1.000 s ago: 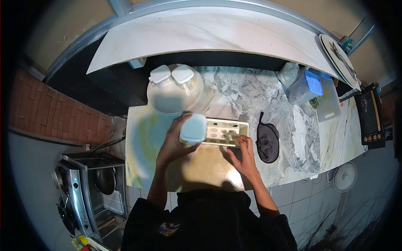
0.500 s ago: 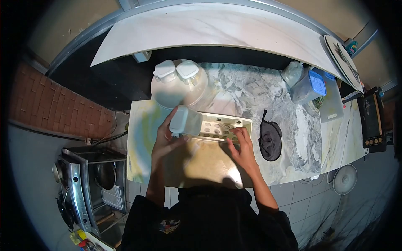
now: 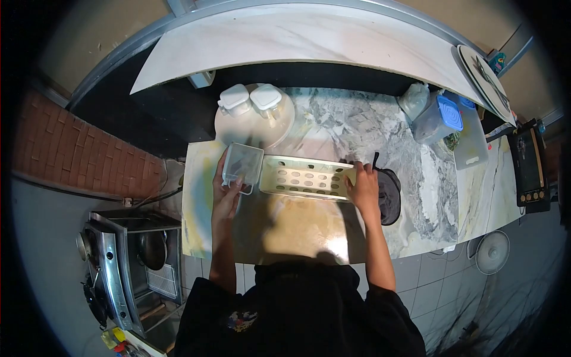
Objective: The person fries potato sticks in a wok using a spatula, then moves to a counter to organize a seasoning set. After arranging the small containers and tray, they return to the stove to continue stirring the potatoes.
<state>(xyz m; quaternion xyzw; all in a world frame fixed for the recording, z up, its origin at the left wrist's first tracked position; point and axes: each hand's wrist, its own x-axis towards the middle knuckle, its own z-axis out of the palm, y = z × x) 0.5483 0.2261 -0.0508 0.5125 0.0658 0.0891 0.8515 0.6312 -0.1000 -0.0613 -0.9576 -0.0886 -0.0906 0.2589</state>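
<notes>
**Clear container [image 3: 244,162] turned and lowered beside basket [image 3: 309,166]; right hand [image 3: 364,189] shifted to basket's right end**

The marble-patterned countertop [image 3: 428,196] is veined in grey and white. On it, a round, pale tray [image 3: 238,132] is topped by two white-lidded jars [image 3: 251,100], their contents hard to make out. The oblong, cream basket is pierced by rounded holes. The dark, mesh-like pouch [image 3: 390,199] is partly covered by the right hand. The boxy, see-through container is held just left of the basket by the left hand [image 3: 222,199], thumb pressed on its near side, other fingers mostly hidden. The right thumb is spread from the fingers; whether the rim is pinched cannot be told.
</notes>
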